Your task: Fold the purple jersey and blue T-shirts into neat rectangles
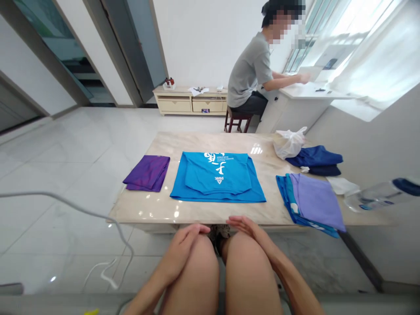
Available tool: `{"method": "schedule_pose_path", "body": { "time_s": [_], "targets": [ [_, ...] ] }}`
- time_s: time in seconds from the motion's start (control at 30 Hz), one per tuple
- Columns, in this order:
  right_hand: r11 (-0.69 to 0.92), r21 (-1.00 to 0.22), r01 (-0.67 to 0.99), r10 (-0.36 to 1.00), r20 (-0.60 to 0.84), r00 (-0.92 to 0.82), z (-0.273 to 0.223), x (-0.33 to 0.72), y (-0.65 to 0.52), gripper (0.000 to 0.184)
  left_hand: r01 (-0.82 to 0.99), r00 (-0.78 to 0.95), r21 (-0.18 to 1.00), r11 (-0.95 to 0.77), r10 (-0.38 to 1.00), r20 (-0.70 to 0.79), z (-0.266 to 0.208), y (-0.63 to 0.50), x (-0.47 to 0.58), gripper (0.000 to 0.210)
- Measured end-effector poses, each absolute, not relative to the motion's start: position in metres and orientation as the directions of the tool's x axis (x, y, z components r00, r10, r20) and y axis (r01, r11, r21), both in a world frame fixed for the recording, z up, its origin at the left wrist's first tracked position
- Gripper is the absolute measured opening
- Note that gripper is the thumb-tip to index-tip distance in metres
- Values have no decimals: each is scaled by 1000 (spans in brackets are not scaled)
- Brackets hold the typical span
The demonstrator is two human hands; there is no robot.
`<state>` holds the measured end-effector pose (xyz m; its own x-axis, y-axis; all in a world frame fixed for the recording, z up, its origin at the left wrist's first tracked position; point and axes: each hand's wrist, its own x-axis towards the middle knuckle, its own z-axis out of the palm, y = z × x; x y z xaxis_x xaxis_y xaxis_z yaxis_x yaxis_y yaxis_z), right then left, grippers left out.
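My left hand (pixel 185 244) lies flat over my left knee, fingers stretched out and holding nothing. On the other knee rests my right hand (pixel 248 229), likewise open with its fingers extended. Just beyond both hands, a bright blue shirt (pixel 216 181) with white lettering lies folded on the marble-topped table (pixel 197 214). To its left sits a folded purple garment (pixel 147 173). Over at the right is a stack of folded clothes, with a lilac garment (pixel 316 199) on top and blue ones (pixel 285 197) under it. Neither hand touches the clothes.
Dark blue clothing (pixel 315 158), a white plastic bag (pixel 290 143) and a clear bottle (pixel 377 197) are on the table's right side. A person in a grey shirt (pixel 251 65) sits on a stool at a white desk (pixel 302 94). A cable (pixel 65 203) hangs at left.
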<state>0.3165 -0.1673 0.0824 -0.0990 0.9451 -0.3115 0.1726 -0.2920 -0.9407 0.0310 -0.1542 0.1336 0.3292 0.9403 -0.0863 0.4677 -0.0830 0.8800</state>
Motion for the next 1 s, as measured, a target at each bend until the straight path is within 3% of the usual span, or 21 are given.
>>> {"method": "schedule_pose_path", "body": {
  "time_s": [0.07, 0.17, 0.23, 0.3, 0.4, 0.47, 0.53, 0.73, 1.0],
  "targets": [
    [-311, -950, -39, 949, -308, -64, 98, 310, -207, 70, 499, 261, 859, -118, 965, -19, 141, -191, 30, 44],
    [-198, -979, -57, 971, -204, 126, 114, 296, -245, 65, 660, 168, 704, -264, 964, 204, 148, -227, 42, 44],
    [-115, -986, 118, 970, -86, 229, 120, 281, -265, 66, 753, 185, 556, -352, 924, 335, 150, -242, 51, 46],
    [-17, -914, 406, 951, 111, 289, 122, 263, -284, 69, 806, 231, 429, -409, 883, 407, 151, -251, 56, 50],
    [112, -634, 765, 888, 409, 209, 124, 236, -309, 79, 838, 263, 339, -427, 861, 435, 152, -257, 58, 53],
    [148, -481, 864, 860, 494, 127, 126, 224, -319, 84, 850, 249, 328, -412, 863, 439, 156, -259, 58, 52],
    [153, -422, 893, 852, 514, 97, 131, 220, -323, 86, 859, 238, 321, -400, 865, 441, 162, -264, 59, 51],
    [159, -445, 881, 864, 494, 94, 138, 225, -320, 85, 862, 246, 298, -409, 854, 459, 174, -272, 56, 54],
    [153, -494, 856, 874, 472, 117, 145, 222, -319, 87, 830, 178, 413, -375, 879, 442, 167, -256, 36, 50]
  ]
}}
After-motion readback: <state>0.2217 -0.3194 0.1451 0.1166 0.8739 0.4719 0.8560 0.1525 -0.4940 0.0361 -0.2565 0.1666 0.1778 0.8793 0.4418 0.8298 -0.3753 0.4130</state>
